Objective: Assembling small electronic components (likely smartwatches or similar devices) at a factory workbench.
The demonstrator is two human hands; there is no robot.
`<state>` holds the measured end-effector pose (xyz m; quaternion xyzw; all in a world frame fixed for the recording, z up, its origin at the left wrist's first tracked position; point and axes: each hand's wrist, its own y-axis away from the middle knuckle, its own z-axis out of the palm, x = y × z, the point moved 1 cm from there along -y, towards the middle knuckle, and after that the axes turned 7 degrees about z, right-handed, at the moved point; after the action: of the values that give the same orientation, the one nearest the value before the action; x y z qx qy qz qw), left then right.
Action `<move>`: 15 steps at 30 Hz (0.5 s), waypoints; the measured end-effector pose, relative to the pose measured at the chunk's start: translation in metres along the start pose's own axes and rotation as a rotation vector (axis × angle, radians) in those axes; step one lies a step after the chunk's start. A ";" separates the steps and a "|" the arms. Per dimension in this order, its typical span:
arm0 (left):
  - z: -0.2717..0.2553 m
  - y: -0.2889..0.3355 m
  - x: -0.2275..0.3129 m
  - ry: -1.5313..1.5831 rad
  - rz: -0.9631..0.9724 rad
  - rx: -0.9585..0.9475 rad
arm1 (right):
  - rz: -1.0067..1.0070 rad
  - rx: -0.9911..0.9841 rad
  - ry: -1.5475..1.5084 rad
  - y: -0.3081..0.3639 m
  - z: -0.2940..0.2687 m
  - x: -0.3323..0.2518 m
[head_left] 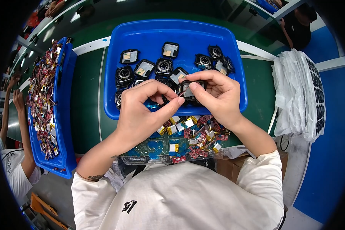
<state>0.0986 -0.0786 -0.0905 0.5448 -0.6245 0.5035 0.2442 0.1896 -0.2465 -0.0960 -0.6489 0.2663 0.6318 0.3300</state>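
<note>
My right hand [220, 94] grips a black smartwatch case [188, 91] between thumb and fingers, over the near side of a blue plastic tub [176, 27]. At the case's left edge, my left hand [143, 105] pinches a thin reddish wire [182, 93]; its far end is hidden by the fingers. Several other black watch cases [164, 66] lie in the tub, some with round sensor backs up, others showing a pale inner side. Just below my hands, small silver batteries [189, 123] with yellow tape and red circuit boards [198, 153] lie heaped.
The heap rests in a clear plastic tray [132, 158] close to my body. On the left stands a blue bin [68, 115] piled with wired boards. White wrapped trays [295, 96] are stacked at right. A co-worker's arm [25, 134] shows far left, another person [298, 27] upper right.
</note>
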 end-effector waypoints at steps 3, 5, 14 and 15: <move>0.001 0.001 0.000 0.285 -0.114 -0.043 | -0.044 0.047 0.062 0.002 0.001 0.001; 0.001 0.001 0.000 0.435 -0.185 -0.071 | -0.101 0.084 0.126 0.003 0.002 0.003; -0.004 -0.003 -0.004 0.671 -0.320 -0.135 | -0.323 0.096 0.223 0.003 0.004 0.004; -0.003 -0.003 -0.004 0.676 -0.317 -0.147 | -0.327 0.089 0.219 0.004 0.004 0.004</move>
<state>0.1020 -0.0738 -0.0923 0.4187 -0.4511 0.5646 0.5499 0.1845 -0.2457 -0.1008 -0.7332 0.2193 0.4829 0.4255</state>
